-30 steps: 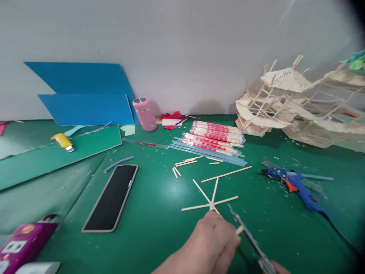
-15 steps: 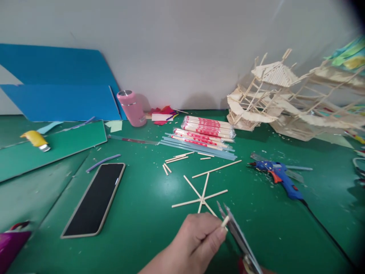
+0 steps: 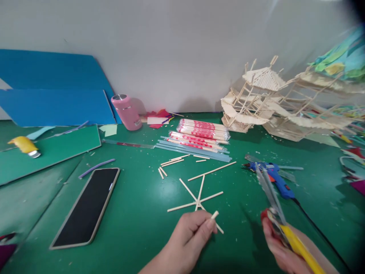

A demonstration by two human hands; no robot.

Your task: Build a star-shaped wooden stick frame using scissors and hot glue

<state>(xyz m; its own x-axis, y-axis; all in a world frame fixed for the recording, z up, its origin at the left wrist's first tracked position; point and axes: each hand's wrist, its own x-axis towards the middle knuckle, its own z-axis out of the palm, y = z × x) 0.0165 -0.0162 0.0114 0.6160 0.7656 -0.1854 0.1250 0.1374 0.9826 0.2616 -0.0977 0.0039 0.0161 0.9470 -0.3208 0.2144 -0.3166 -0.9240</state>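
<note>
Head view: scissors (image 3: 273, 198) swung away right since half second ago, blades now apart from stick stub (image 3: 214, 215); cut looks finished.

Left hand (image 3: 188, 238) fingers pinch stub, just beside stick star (image 3: 196, 198).

Right hand (image 3: 285, 247) fingers wrapped round scissors handles.

Glue gun (image 3: 275, 177) beyond blades; phone (image 3: 85, 207) well left.

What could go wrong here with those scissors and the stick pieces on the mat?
The scissors in the right hand point up and away, blurred, near the blue glue gun; they might knock it. The left hand pinches a short stick piece beside the crossed sticks, which it could nudge apart.
</note>
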